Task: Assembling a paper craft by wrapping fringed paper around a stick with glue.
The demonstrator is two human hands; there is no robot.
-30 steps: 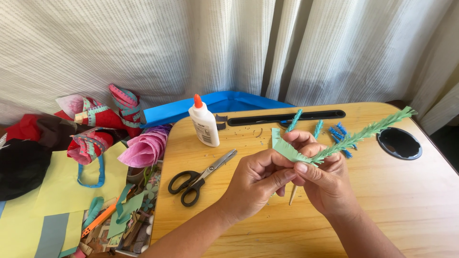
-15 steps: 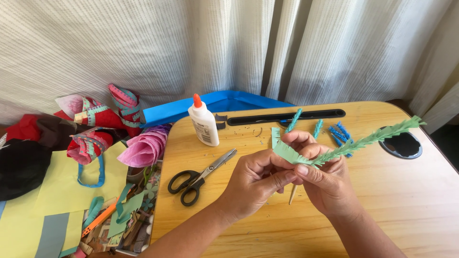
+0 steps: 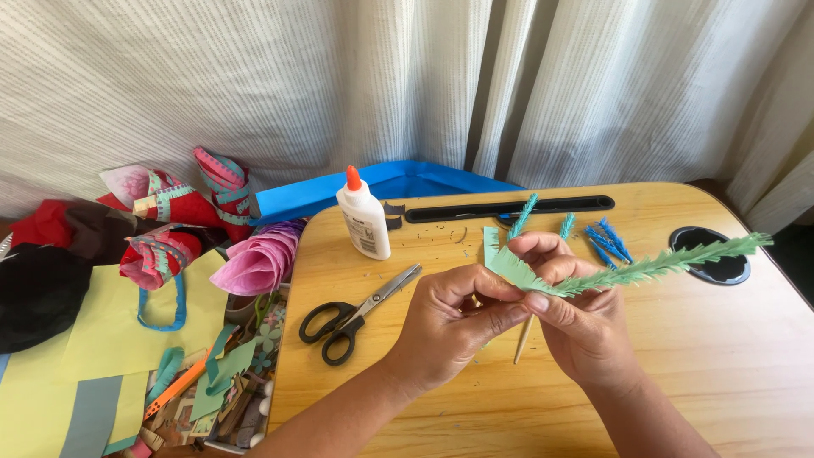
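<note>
Black-handled scissors (image 3: 356, 312) lying flat on wooden table (image 3: 729, 356), left of centre. White glue bottle (image 3: 363, 215) with orange cap upright behind them. Blue fringed paper pieces (image 3: 606, 240) near black round recess (image 3: 710, 256). Pink paper cone (image 3: 257, 261) and yellow sheets (image 3: 110, 326) off table's left edge

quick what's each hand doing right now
Left hand: closed, pinching the green fringed paper strip at its unrolled end.
Right hand: closed on the same strip, fingers wrapped around it and the thin wooden stick.
</note>
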